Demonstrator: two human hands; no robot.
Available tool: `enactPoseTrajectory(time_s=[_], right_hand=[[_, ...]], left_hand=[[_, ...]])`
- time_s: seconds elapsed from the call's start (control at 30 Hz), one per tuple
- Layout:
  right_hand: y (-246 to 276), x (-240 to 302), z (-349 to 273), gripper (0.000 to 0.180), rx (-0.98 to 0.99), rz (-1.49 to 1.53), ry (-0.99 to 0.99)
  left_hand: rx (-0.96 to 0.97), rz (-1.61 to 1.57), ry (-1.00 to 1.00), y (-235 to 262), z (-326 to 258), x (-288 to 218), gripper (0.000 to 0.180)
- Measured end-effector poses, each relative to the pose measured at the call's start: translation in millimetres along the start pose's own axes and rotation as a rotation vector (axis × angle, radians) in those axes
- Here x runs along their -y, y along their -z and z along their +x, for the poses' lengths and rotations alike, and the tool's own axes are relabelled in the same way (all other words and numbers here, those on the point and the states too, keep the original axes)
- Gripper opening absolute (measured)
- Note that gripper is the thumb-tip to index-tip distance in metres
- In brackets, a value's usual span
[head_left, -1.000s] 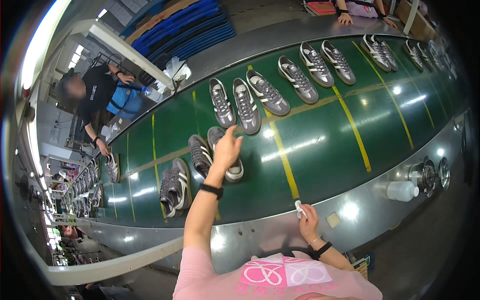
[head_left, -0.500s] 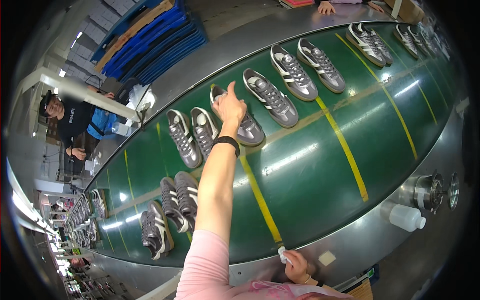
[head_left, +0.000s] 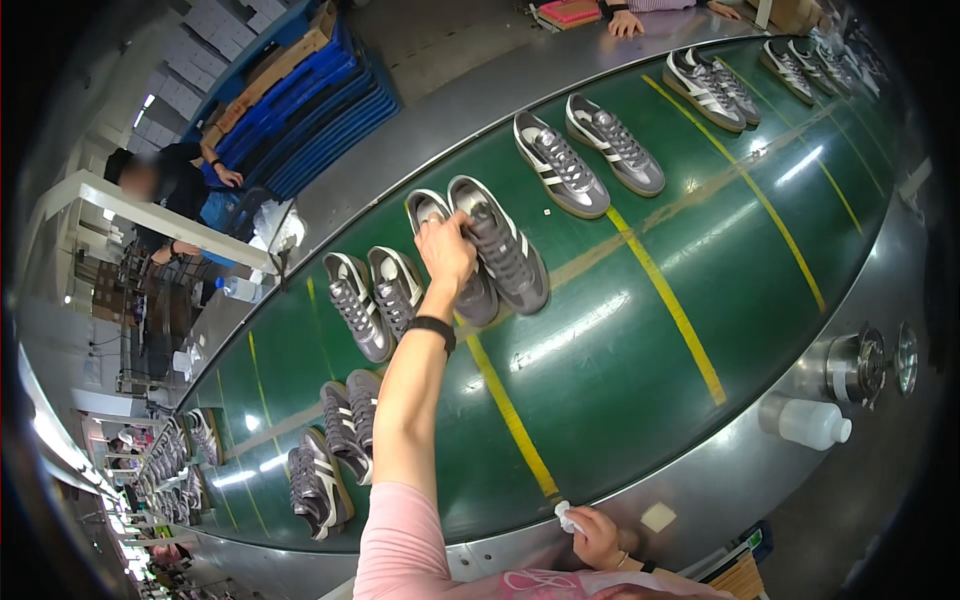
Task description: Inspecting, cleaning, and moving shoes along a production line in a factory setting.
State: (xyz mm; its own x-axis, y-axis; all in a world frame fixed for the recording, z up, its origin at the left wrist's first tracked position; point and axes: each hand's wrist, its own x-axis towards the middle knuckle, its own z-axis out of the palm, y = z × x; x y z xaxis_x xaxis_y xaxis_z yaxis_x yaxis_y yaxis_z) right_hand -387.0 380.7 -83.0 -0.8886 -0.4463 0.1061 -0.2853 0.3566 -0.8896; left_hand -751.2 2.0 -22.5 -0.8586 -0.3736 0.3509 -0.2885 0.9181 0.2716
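Note:
My left hand point(head_left: 447, 250) reaches over the green conveyor belt point(head_left: 600, 330), fingers closed at the collars of two grey sneakers with white stripes. The left sneaker point(head_left: 478, 297) is partly covered by the hand. The right sneaker point(head_left: 512, 260) leans close against it, slightly tilted, its collar at my fingertips. Close by on the left stands another pair of grey sneakers point(head_left: 357, 310). At the near metal edge, my right hand point(head_left: 595, 535) is closed around a crumpled white wad point(head_left: 567, 517), perhaps cloth or tissue.
More sneakers point(head_left: 562, 165) stand farther along the belt, and others point(head_left: 318, 485) lie at the near left. A white bottle point(head_left: 812, 424) and metal canister point(head_left: 855, 368) sit on the right ledge. Across the belt are a co-worker point(head_left: 185, 195) and blue pallets point(head_left: 330, 100).
The right sneaker has come leftward against its mate, and my left hand has turned from thumb up to fingers closed at their collars. Other shoes have shifted slightly in view. My right hand stays put.

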Motion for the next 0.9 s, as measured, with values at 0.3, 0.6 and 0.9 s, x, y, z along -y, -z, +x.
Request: enactPoseTrajectory(time_s=[0.3,0.6,0.9], right_hand=[[3,-2,-7,0.037,-0.111,0.016,0.006],[5,-16,-11,0.035,-0.154,0.016,0.096],[23,-16,-22,0.024,-0.195,0.100,-0.054]], left_hand=[[0.066,-0.118,-0.539,164,-147,-41,0.015],[0.494,0.047,-1.272,251,-376,-40,0.009],[0.506,-0.570,-0.490,251,-507,-43,0.023]])
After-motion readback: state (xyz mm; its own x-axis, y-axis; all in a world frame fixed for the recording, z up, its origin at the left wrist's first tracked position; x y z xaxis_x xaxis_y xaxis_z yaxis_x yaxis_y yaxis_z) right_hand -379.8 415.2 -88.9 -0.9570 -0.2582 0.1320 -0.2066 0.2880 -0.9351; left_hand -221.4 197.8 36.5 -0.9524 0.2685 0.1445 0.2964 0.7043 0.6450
